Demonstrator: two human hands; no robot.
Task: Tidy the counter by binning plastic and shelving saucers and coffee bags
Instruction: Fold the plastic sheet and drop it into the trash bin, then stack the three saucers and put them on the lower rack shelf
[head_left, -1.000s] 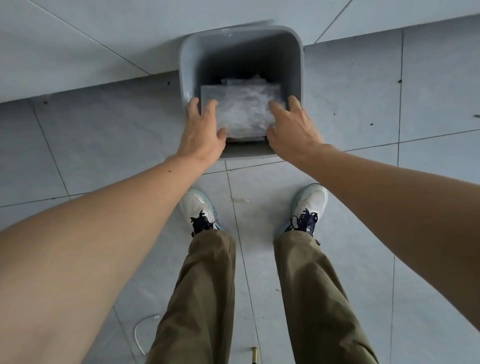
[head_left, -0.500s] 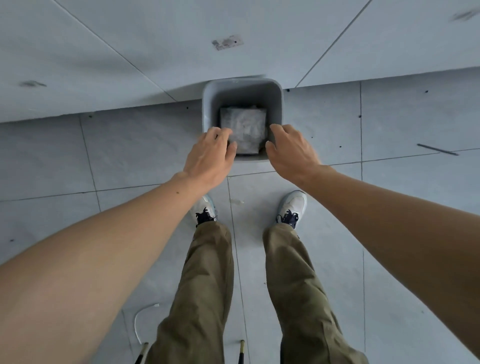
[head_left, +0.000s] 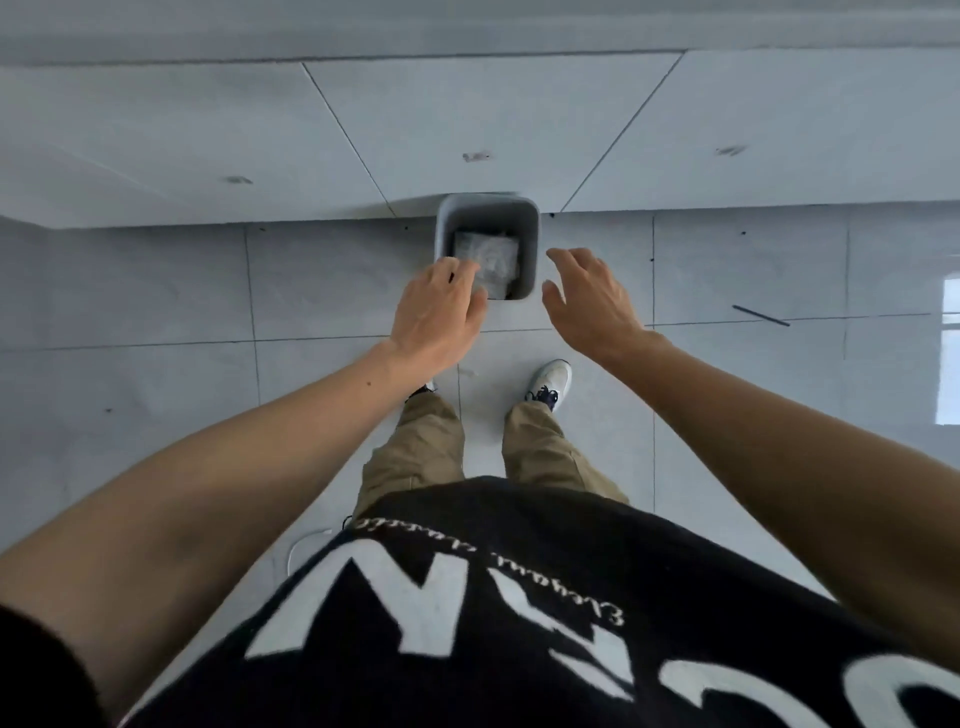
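A grey plastic bin (head_left: 531, 244) stands on the tiled floor against the wall. A crumpled sheet of clear plastic (head_left: 491, 260) lies inside it. My left hand (head_left: 441, 317) hovers above the bin's near left corner, fingers loosely spread and holding nothing. To the right of the bin, my right hand (head_left: 589, 301) is open and empty, clear of the rim. Neither hand touches the plastic.
Grey floor tiles (head_left: 727, 270) surround the bin, and the tiled wall (head_left: 467, 119) rises right behind it. My feet stand just short of the bin. A white cable (head_left: 304, 545) lies on the floor at my left. A dark thin stick (head_left: 761, 315) lies at right.
Both hands let go of the plastic, which now lies in the bin, and pulled back. The view has risen well above the bin.
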